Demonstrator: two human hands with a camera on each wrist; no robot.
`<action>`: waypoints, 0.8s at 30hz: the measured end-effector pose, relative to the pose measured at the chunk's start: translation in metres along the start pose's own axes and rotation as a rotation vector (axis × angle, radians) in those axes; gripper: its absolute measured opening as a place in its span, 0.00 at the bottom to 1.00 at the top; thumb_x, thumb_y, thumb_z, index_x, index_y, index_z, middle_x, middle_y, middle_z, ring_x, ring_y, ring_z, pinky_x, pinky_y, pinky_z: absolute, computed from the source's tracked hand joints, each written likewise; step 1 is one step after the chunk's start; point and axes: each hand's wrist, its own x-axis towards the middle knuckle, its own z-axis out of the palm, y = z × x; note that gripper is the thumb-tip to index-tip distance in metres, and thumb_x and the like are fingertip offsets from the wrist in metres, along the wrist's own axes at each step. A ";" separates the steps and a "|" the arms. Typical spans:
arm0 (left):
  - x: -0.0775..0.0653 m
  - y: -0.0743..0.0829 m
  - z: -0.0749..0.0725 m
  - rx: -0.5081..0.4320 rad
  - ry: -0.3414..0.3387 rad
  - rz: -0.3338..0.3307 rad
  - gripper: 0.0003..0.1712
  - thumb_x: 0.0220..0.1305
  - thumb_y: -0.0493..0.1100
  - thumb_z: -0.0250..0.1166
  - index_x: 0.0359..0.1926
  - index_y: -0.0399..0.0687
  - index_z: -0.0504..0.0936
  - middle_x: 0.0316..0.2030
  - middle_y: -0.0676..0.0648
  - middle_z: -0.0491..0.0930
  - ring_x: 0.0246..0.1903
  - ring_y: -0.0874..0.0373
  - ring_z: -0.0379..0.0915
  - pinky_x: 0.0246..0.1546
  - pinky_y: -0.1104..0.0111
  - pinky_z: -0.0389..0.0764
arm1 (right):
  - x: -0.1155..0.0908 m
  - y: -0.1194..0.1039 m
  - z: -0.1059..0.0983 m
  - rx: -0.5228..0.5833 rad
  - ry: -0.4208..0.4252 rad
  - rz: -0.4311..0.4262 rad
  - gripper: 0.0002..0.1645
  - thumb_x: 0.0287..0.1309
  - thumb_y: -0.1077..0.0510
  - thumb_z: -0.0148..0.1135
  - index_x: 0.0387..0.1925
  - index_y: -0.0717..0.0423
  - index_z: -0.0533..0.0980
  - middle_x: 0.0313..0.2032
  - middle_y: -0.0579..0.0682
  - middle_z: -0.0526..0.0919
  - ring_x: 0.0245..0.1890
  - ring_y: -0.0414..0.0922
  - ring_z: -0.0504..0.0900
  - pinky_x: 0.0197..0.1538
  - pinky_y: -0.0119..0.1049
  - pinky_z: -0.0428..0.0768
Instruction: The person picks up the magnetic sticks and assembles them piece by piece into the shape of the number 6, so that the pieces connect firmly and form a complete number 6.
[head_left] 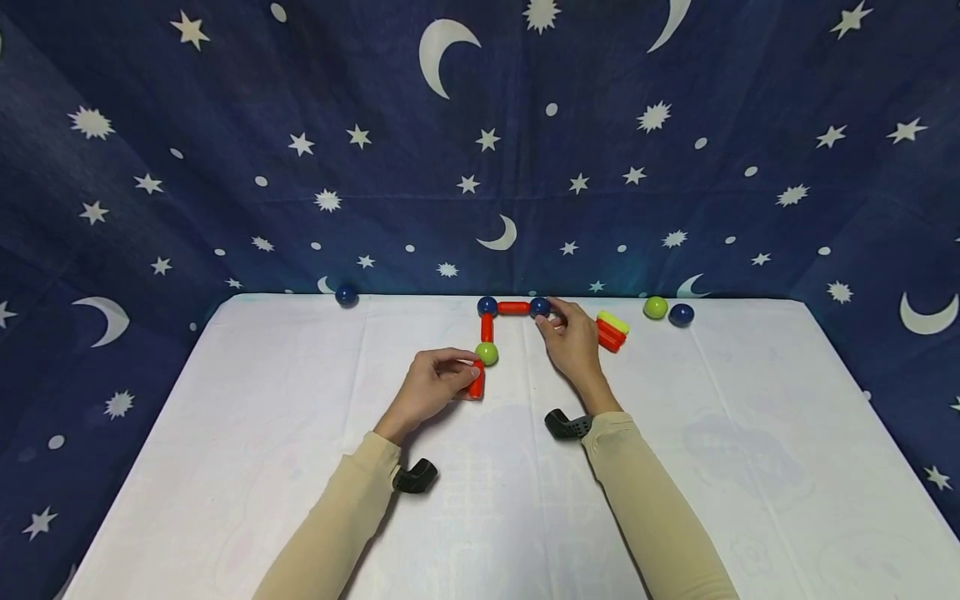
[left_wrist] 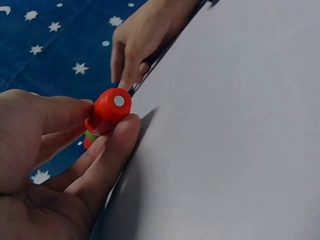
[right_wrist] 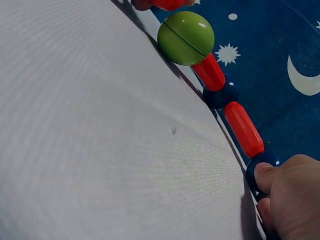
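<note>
A chain of magnetic rods and balls lies on the white table in the head view. My left hand pinches a red rod between thumb and fingers, its upper end right at a green ball. In the left wrist view, that red rod shows a pale round spot on its near end. From the green ball a second red rod leads to a blue ball. Another red rod runs right to an end blue ball, which my right hand grips by thumb and fingertips.
Right of my right hand lie a yellow rod and red rods side by side. Farther right are a loose green ball and blue ball. Another blue ball sits at the back left, by the starry cloth.
</note>
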 end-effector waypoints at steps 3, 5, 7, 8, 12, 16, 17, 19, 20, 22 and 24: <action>0.001 0.001 0.006 -0.015 0.010 -0.003 0.13 0.65 0.31 0.67 0.50 0.32 0.85 0.38 0.38 0.85 0.32 0.54 0.85 0.32 0.64 0.86 | 0.000 0.000 0.000 0.000 0.001 0.001 0.26 0.69 0.57 0.65 0.65 0.61 0.75 0.51 0.59 0.81 0.42 0.51 0.76 0.48 0.42 0.79; 0.001 0.001 0.010 -0.015 0.021 0.000 0.13 0.64 0.30 0.68 0.50 0.32 0.85 0.38 0.38 0.86 0.32 0.54 0.85 0.31 0.64 0.86 | 0.000 0.000 0.000 -0.002 0.000 0.004 0.26 0.69 0.57 0.65 0.66 0.61 0.75 0.51 0.59 0.81 0.42 0.50 0.76 0.48 0.42 0.79; 0.001 0.002 0.013 -0.017 0.031 0.004 0.12 0.64 0.30 0.68 0.49 0.32 0.85 0.37 0.38 0.86 0.32 0.53 0.85 0.31 0.64 0.86 | 0.000 0.000 0.000 -0.004 -0.001 0.007 0.27 0.69 0.57 0.65 0.66 0.61 0.75 0.51 0.59 0.81 0.42 0.50 0.76 0.47 0.42 0.79; 0.002 0.002 0.014 -0.016 0.037 0.006 0.12 0.64 0.30 0.68 0.48 0.32 0.84 0.37 0.38 0.86 0.32 0.53 0.85 0.31 0.64 0.86 | 0.000 0.000 0.000 -0.005 -0.001 0.009 0.27 0.69 0.57 0.65 0.66 0.60 0.75 0.51 0.59 0.81 0.42 0.50 0.76 0.47 0.42 0.79; 0.002 0.002 0.018 -0.011 0.057 0.002 0.10 0.64 0.30 0.68 0.46 0.33 0.84 0.35 0.38 0.86 0.31 0.54 0.85 0.31 0.64 0.86 | 0.000 -0.001 0.001 -0.007 0.000 0.007 0.26 0.69 0.57 0.65 0.65 0.61 0.75 0.50 0.59 0.81 0.42 0.50 0.76 0.47 0.42 0.79; 0.003 0.002 0.020 -0.002 0.077 -0.005 0.08 0.63 0.31 0.69 0.44 0.33 0.85 0.34 0.39 0.86 0.30 0.55 0.85 0.31 0.65 0.86 | 0.000 -0.002 0.001 -0.009 0.001 0.007 0.26 0.69 0.57 0.65 0.65 0.60 0.75 0.51 0.59 0.81 0.42 0.50 0.76 0.48 0.43 0.80; 0.003 0.003 0.020 -0.001 0.081 -0.005 0.08 0.63 0.31 0.69 0.44 0.33 0.85 0.34 0.39 0.86 0.30 0.55 0.85 0.30 0.65 0.86 | 0.000 -0.002 0.001 -0.010 0.001 0.007 0.26 0.69 0.57 0.65 0.65 0.60 0.75 0.51 0.59 0.81 0.42 0.50 0.76 0.48 0.42 0.80; 0.003 0.003 0.021 0.012 0.093 -0.004 0.08 0.63 0.31 0.69 0.43 0.33 0.85 0.33 0.40 0.86 0.30 0.56 0.85 0.30 0.66 0.86 | -0.001 -0.002 0.001 -0.010 0.001 0.010 0.26 0.69 0.57 0.65 0.65 0.60 0.75 0.52 0.59 0.81 0.42 0.50 0.76 0.48 0.43 0.80; 0.003 0.003 0.022 0.019 0.098 -0.004 0.08 0.63 0.31 0.69 0.43 0.33 0.85 0.33 0.40 0.86 0.29 0.56 0.84 0.30 0.66 0.85 | -0.001 -0.002 0.001 -0.010 0.001 0.011 0.26 0.69 0.57 0.65 0.65 0.60 0.75 0.51 0.59 0.81 0.42 0.51 0.76 0.48 0.43 0.80; 0.003 0.003 0.023 0.042 0.110 -0.002 0.07 0.63 0.32 0.70 0.43 0.34 0.85 0.32 0.41 0.86 0.28 0.57 0.84 0.30 0.67 0.85 | -0.001 -0.002 0.000 -0.011 0.000 0.012 0.26 0.69 0.57 0.65 0.65 0.60 0.75 0.51 0.59 0.81 0.42 0.51 0.76 0.48 0.43 0.80; 0.003 0.004 0.024 0.069 0.123 0.000 0.07 0.63 0.32 0.70 0.42 0.35 0.85 0.31 0.42 0.86 0.28 0.57 0.84 0.29 0.69 0.84 | -0.001 -0.002 0.000 -0.011 -0.001 0.013 0.26 0.69 0.57 0.65 0.65 0.60 0.75 0.51 0.59 0.81 0.42 0.51 0.76 0.48 0.42 0.80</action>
